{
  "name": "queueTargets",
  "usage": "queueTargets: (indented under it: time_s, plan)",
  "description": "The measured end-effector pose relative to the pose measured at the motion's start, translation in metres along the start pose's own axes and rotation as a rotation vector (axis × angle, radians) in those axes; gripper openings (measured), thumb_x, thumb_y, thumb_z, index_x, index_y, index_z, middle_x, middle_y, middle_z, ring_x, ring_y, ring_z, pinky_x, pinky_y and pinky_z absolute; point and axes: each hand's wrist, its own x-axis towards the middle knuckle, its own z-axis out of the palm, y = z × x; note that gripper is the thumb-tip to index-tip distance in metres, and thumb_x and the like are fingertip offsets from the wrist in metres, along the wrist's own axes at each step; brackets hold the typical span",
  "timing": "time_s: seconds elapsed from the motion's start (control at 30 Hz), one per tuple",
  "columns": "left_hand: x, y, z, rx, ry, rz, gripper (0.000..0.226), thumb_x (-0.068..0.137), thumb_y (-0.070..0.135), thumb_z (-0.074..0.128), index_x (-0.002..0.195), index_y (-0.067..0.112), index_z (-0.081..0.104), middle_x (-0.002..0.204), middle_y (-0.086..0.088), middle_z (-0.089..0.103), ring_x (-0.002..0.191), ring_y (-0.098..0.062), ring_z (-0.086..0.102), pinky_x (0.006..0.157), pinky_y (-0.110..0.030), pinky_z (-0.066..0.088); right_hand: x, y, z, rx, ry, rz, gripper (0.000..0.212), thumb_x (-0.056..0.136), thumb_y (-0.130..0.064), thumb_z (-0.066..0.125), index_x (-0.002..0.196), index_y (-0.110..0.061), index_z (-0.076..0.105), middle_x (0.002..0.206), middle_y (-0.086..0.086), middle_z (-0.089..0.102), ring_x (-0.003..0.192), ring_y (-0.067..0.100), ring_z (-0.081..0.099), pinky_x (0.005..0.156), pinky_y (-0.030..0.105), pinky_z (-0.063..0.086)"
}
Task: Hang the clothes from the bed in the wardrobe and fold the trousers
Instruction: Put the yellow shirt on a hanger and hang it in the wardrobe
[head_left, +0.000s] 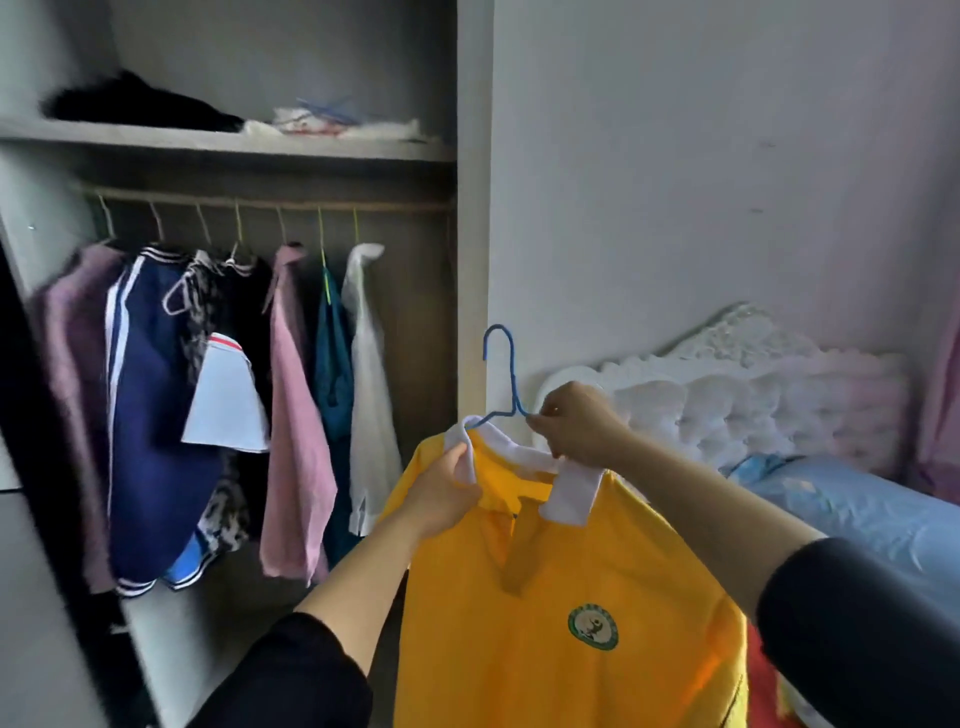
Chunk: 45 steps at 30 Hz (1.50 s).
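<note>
"Where is the wardrobe (474, 234)?"
"It is on the left. The bed (857, 514) is on the right."
"What is inside?"
"Some clothes (296, 415) hang on the rail (270, 203), under a shelf (223, 143)."
"And the shirt (545, 623)?"
"It is in front, between them. A hanger (511, 374) sticks up from its collar. The left hand (441, 493) holds the collar; the right hand (576, 426) pinches the hanger."

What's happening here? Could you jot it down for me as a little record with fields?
place: open wardrobe beside a bed
held item: yellow shirt with white collar, on a blue hanger
left hand: grips the collar
right hand: pinches the hanger wire below its hook
hook: up in the air, not on the rail
rail: hanging clothes, some free space at its right end
</note>
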Motion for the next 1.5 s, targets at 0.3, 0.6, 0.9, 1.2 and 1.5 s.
queueTargets:
  time_s: [0.3,0.6,0.9,1.2,1.5]
  plan:
    - [0.089,-0.032,-0.055,-0.007,0.011,-0.017,0.051,0.101,0.025,0.038,0.151,0.022,0.027,0.153,-0.004,0.034,0.139,-0.022,0.034,0.114,-0.041,0.031,0.104,-0.038,0.055,0.2,-0.091,0.066,0.029,0.09,-0.015,0.056,0.065,-0.001,0.064,0.066,0.011,0.062,0.057,0.015,0.052,0.055,0.024,0.043]
    - [0.202,-0.052,-0.138,-0.041,0.102,-0.05,0.035,0.094,0.006,0.043,0.122,0.014,0.062,0.12,-0.01,0.064,0.112,-0.024,0.058,0.103,-0.037,0.044,0.237,-0.079,0.116,0.285,0.009,0.085,0.025,0.091,-0.021,0.058,0.071,-0.007,0.061,0.064,0.005,0.055,0.057,0.011,0.051,0.049,0.019,0.041]
    - [0.311,-0.052,-0.223,0.139,0.332,0.233,0.039,0.09,0.005,0.049,0.124,0.017,0.063,0.124,-0.003,0.064,0.117,-0.017,0.057,0.095,-0.029,0.046,0.353,-0.123,0.137,0.201,0.208,0.097,0.018,0.086,-0.015,0.055,0.069,-0.015,0.049,0.066,0.001,0.053,0.057,0.015,0.053,0.044,0.024,0.035]
    - [0.416,-0.027,-0.311,0.447,0.492,0.412,0.041,0.091,0.014,0.055,0.131,0.023,0.054,0.146,-0.001,0.041,0.138,-0.018,0.032,0.108,-0.034,0.033,0.47,-0.16,0.121,0.11,0.458,0.076,0.02,0.089,-0.018,0.059,0.073,-0.021,0.047,0.071,-0.004,0.053,0.062,0.01,0.054,0.046,0.022,0.038]
    - [0.493,-0.029,-0.362,0.661,0.56,0.487,0.058,0.087,0.022,0.056,0.143,0.021,0.039,0.152,-0.007,0.031,0.141,-0.029,0.025,0.112,-0.045,0.031,0.553,-0.172,0.127,0.091,0.497,0.06,0.022,0.089,-0.017,0.058,0.068,-0.02,0.051,0.067,-0.003,0.056,0.059,0.01,0.055,0.045,0.024,0.037]
